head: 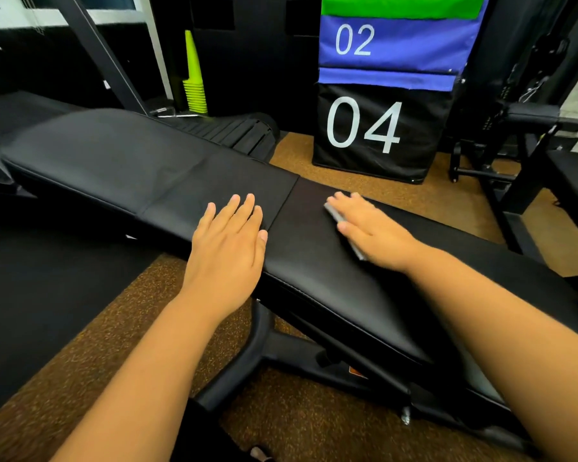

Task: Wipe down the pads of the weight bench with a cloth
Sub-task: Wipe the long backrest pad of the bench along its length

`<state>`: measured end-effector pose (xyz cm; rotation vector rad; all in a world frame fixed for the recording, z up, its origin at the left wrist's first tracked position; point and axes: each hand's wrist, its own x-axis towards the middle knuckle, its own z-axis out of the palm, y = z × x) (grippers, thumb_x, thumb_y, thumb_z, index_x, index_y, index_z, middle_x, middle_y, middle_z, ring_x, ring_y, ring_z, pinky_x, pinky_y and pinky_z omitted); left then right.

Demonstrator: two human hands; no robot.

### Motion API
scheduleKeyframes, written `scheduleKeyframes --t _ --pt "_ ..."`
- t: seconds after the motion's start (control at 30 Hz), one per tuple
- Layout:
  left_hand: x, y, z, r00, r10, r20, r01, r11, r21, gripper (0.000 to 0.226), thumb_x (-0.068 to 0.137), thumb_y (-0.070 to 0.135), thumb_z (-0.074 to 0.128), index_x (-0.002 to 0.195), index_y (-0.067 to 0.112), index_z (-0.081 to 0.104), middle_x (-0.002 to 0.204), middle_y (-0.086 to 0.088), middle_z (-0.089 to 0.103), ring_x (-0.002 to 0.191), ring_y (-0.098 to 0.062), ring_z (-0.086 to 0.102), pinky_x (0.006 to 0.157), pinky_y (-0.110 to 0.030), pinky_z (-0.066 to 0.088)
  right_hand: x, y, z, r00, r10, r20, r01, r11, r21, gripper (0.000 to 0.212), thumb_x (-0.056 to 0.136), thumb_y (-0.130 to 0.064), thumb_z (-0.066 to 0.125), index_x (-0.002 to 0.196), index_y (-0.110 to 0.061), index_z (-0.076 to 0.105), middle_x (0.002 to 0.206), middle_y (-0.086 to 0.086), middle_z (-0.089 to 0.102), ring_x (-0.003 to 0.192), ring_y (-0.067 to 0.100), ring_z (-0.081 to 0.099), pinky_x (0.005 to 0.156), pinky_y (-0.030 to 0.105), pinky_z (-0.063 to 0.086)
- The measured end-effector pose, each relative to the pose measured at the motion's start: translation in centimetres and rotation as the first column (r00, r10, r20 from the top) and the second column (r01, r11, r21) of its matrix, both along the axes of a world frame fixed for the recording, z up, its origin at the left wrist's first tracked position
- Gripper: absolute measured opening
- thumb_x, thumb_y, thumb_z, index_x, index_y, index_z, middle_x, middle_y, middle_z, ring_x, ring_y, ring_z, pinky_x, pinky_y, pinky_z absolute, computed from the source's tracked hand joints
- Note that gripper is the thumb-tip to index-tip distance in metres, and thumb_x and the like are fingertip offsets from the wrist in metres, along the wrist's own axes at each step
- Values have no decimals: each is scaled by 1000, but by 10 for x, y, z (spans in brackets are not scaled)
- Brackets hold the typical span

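While the right hand [369,228] presses a grey cloth [342,225] flat against the bench, the wiping step is plainly in hand. Its grip is spread, fingers straight over the cloth, and only a thin edge of the cloth shows under the palm and thumb side. That hand is blurred, which suggests a stroke in progress, though its direction cannot be told. The cloth sits on the nearer pad [331,278] of the bench, just to the right of the seam [289,201] where the two pads meet.

The left hand [229,235] lies flat on the bench too, just to the left of that seam, on the near end of the longer pad [114,155]. Its fingers are straight and close together, holding nothing; it appears to steady the person.

Judging by where the cloth is, the work is partway: the longer pad to the left of the seam and the near end of the shorter pad both look in need of passes, though no wet trace shows either way. The next move calls for sliding the cloth across the seam with even pressure, and lifting the left hand clear first. Beyond the bench stand a numbered soft box [381,128] and a stack of yellow cones [194,85].
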<state>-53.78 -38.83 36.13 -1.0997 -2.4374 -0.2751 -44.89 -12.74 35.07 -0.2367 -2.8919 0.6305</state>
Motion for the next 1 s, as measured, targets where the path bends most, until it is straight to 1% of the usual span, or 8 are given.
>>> scheduleKeyframes --t 0.17,0.27,0.47,0.53,0.63,0.77,0.87,1.0 --pt "0 1 -2 1000 5 -14 -5 1000 16 55 101 33 19 139 9 52 150 -7 44 142 -25 35 118 -45 17 -12 14 0 949 -303 90 289 947 140 53 101 -34 32 150 -15 24 154 12 24 138 34 21 112 53 22" --pt "-2 1 -4 1000 -2 -21 3 999 34 56 101 33 19 140 9 51 150 -7 44 142 -24 34 118 -44 16 0 -41 8 994 -110 8 106 973 204 53 98 -41 23 142 -12 30 143 9 32 127 32 28 105 56 29" --pt "-2 -2 -3 984 -131 118 101 967 233 52 101 34 29 148 17 39 156 3 34 147 -16 22 119 -33 1 33 -56 7 975 221 6 -221 975 21 53 104 -34 30 153 -31 11 160 -16 0 147 5 -12 119 27 -7" --pt "4 -11 4 888 -323 329 119 850 513 45 101 30 41 146 25 42 152 13 38 144 -8 28 120 -24 7 21 -28 9 997 78 18 -77 996 -42 52 105 -30 33 153 -29 15 162 -9 6 149 12 -4 121 35 -1" --pt "27 -25 16 668 -619 413 -171 412 895 35 99 9 51 130 25 55 132 6 60 123 -6 56 104 -21 42 3 -6 12 976 -207 65 207 978 5 48 104 -32 30 150 -17 27 156 6 24 144 28 16 117 45 15" --pt "46 -32 1 694 -480 537 -619 -17 785 23 95 15 59 117 17 55 111 1 61 99 -10 65 79 -21 53 2 -62 24 987 -159 28 156 984 81 44 103 -36 29 136 -8 39 138 13 37 128 37 28 104 51 25" --pt "37 -35 -9 486 -467 739 -845 -34 534 59 88 39 67 135 12 44 130 -8 54 99 -14 59 83 -25 47 24 -117 24 998 57 6 -57 993 107 54 103 -40 26 150 -13 24 157 5 19 145 27 7 117 44 12" --pt "12 -37 -5 251 -695 674 -880 126 458 101 72 54 78 151 16 29 146 -3 43 119 -20 53 107 -39 42 59 -112 9 970 241 17 -240 970 -40 54 104 -43 21 154 -32 4 160 -18 -10 145 0 -17 120 27 -8"
